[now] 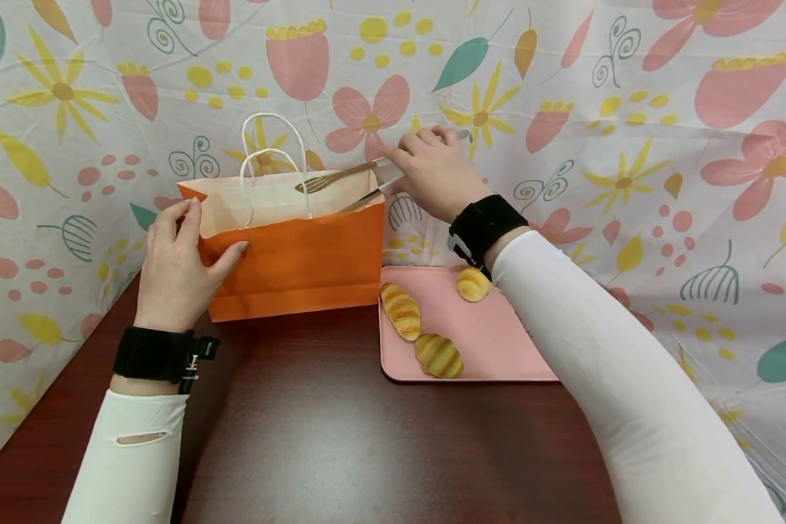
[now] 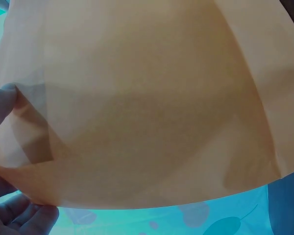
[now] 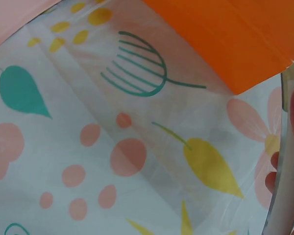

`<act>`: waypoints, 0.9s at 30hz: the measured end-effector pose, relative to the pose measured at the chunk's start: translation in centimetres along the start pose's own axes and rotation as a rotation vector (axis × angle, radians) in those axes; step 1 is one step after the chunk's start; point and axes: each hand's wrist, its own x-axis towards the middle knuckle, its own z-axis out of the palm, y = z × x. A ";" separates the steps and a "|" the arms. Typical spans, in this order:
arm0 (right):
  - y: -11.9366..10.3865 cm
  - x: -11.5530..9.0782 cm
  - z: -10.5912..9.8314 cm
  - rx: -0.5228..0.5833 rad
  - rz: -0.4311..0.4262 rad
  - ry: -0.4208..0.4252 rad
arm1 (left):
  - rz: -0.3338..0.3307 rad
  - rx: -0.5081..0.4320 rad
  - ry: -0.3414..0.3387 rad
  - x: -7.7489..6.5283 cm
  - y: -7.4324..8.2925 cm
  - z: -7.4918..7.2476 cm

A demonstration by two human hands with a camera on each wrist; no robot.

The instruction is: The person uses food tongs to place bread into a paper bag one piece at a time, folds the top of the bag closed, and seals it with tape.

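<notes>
An orange paper bag [image 1: 295, 262] with white twisted handles stands upright on the table, its mouth spread. My left hand [image 1: 177, 266] grips the bag's left top edge, thumb on the front and fingers at the side; the left wrist view shows the bag's side panel [image 2: 152, 122] between thumb and fingers. Above the bag's right end, my right hand [image 1: 435, 171] holds a pair of metal tongs [image 1: 347, 175] by the handles. Their slotted tips reach into the bag's mouth, arms apart, with no bread visible between them. In the right wrist view the tongs' pale handle [image 3: 286, 176] lies against the fingers.
Right of the bag lies a pink tray [image 1: 491, 349] holding a long bread roll [image 1: 401, 311], a ridged bread roll [image 1: 439, 356] and a small round bun [image 1: 473, 284]. My right forearm covers the tray's right part. A floral cloth [image 1: 629, 145] hangs close behind the dark table [image 1: 380, 451].
</notes>
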 end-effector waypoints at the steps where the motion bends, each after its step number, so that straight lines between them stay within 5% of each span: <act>1: 0.1 -0.2 -0.1 0.001 0.001 0.008 | 0.001 0.001 0.001 0.0 0.0 0.0; 27: 1.8 -8.6 -0.8 0.150 0.165 0.274 | 0.022 0.001 0.021 0.0 -0.1 0.2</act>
